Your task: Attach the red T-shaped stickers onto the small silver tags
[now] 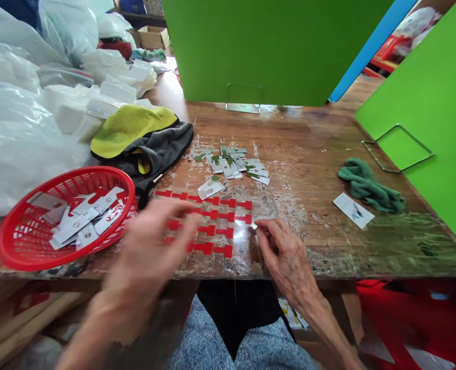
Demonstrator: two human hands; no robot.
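Observation:
Several small red T-shaped pieces (214,214) lie in rows on the table close to its front edge. My left hand (149,244) hovers over the left end of these rows, smeared by motion, so its grip is unclear. At the right end of the rows, my right hand (285,252) has thumb and index finger pinched together by a small pale glint; what they hold is too small to name. A heap of grey-white flat pieces with green parts (231,163) lies behind the rows. One such piece (210,188) sits apart, nearer the red ones.
A red plastic basket (10,221) with grey-white and red pieces stands at left. Behind it are a yellow-grey cloth (135,128) and plastic bags (16,139). Green panels (251,46) rise at the back and right. A green cloth (370,185) and a printed card (353,210) lie rightward.

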